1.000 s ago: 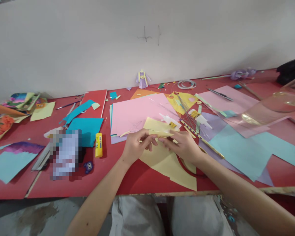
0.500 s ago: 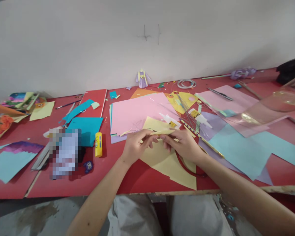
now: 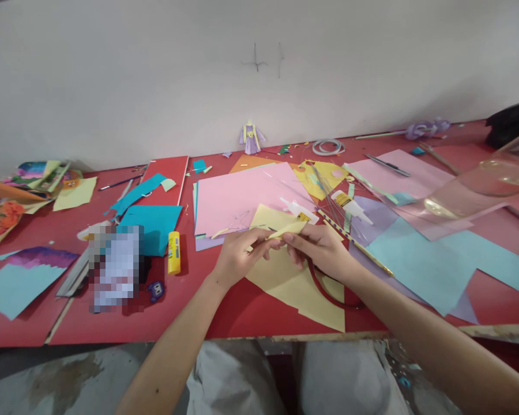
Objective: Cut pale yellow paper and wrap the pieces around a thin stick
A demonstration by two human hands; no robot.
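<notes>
Between both hands is a small folded piece of yellow paper (image 3: 288,229), held up over the table. My left hand (image 3: 244,253) pinches its left end. On the right end, the fingers of my right hand (image 3: 322,246) are closed, thumb toward me. Beneath the hands lies a larger pale yellow sheet (image 3: 285,288). A red-handled tool, maybe scissors (image 3: 328,291), rests partly hidden under my right hand and forearm. Just beyond the fingers are a white glue bottle (image 3: 300,211) and a stack of pink paper (image 3: 237,193).
A yellow glue stick (image 3: 173,253) stands left of my hands, near teal paper (image 3: 151,225). Light blue sheets (image 3: 424,265), a second glue bottle (image 3: 352,206) and a clear bottle (image 3: 480,184) lie to the right. A small paper dress figure (image 3: 251,138) leans at the wall.
The yellow paper has tilted, its right end now higher and showing more of its face. The fingers of my right hand have shifted slightly on it. Everything on the table stays put.
</notes>
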